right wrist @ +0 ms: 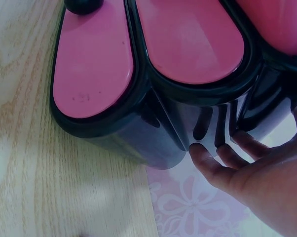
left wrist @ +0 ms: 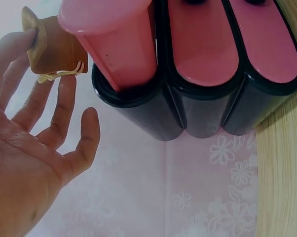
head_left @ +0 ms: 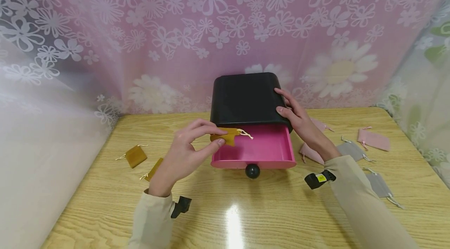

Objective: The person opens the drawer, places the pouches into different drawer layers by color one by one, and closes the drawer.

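My left hand (head_left: pixel 184 153) pinches a mustard drawstring pouch (head_left: pixel 230 138) between thumb and fingers, over the left side of a pulled-out pink drawer (head_left: pixel 268 147). The pouch's pale cord dangles to the right. In the left wrist view the pouch (left wrist: pixel 59 49) is beside the top drawer's pink front (left wrist: pixel 119 49). The drawer juts from the top of a black cabinet (head_left: pixel 246 98) and has a round black knob (head_left: pixel 252 171). Against the cabinet's upper right side rests my right hand (head_left: pixel 304 126), its fingertips (right wrist: pixel 200 150) touching the glossy wall in the right wrist view.
Two more mustard pouches (head_left: pixel 136 156) lie on the wooden table (head_left: pixel 197 210) at left. To the right are several pink pouches (head_left: pixel 374 139) and grey pouches (head_left: pixel 379 184). A flowered curtain (head_left: pixel 211 38) hangs close behind the cabinet. Two lower drawers (left wrist: pixel 203 44) are closed.
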A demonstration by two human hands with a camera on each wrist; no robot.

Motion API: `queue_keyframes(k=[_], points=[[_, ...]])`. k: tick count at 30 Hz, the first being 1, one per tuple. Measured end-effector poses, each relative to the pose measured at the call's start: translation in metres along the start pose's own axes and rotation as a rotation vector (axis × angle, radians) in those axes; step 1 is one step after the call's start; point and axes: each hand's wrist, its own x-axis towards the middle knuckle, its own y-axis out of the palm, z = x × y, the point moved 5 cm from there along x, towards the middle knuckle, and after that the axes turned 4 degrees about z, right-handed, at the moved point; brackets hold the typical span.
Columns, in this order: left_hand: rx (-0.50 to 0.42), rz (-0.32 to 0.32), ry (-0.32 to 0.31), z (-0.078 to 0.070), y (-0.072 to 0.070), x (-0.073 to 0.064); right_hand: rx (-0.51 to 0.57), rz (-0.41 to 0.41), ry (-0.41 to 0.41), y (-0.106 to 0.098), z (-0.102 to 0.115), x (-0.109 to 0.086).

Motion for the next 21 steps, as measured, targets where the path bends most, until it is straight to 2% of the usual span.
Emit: queue_keyframes(k=[21], points=[[0.085, 0.045, -0.003, 0.004, 0.019, 0.005, 0.008, 0.001, -0.012, 0.000, 0.000, 0.000]])
